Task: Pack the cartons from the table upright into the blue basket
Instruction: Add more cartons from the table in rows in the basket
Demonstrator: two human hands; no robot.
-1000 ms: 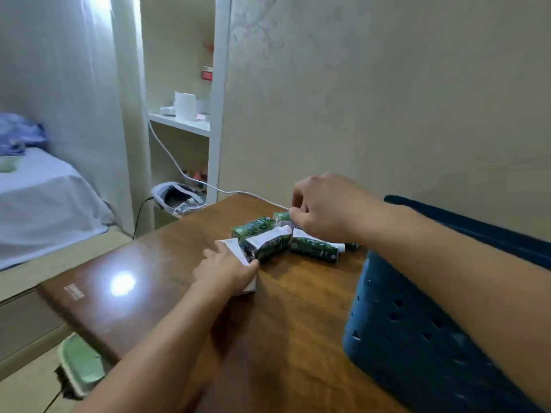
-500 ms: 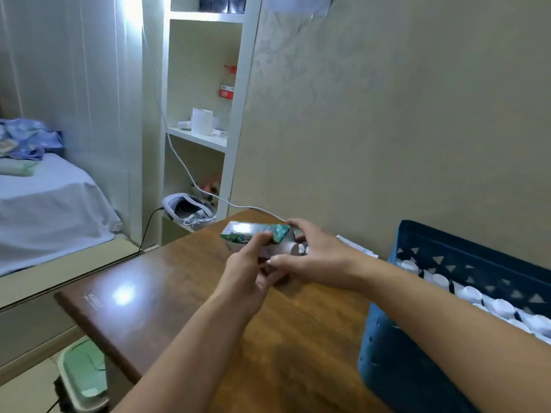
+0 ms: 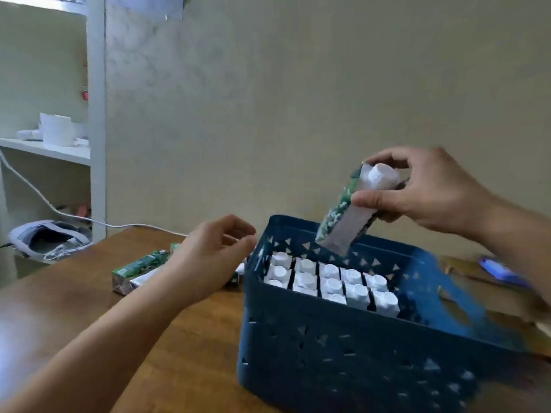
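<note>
Carton (image 3: 350, 210) held in the right hand (image 3: 429, 192), right of centre in the frame, tilted with its white cap end up and its lower end dipping just above the far rim of the blue basket (image 3: 343, 347). Thumb and fingers are closed around its upper half. Half a second ago both hands gripped this carton low over the table; now it is raised over the basket and only the right hand has it.

Inside the basket, rows of cartons (image 3: 331, 281) stand upright with white caps showing, filling the left part; the right part is blurred.

The left hand (image 3: 208, 257), centre of the frame, has let go and hangs over the table (image 3: 179, 338) with fingers loosely curled and apart, holding nothing. Just left of it more cartons (image 3: 137, 271) lie on their sides on the wood.

The view has swung right since the earlier frame: the bed is gone, and the shelf (image 3: 44, 147) sits at the upper left edge.
</note>
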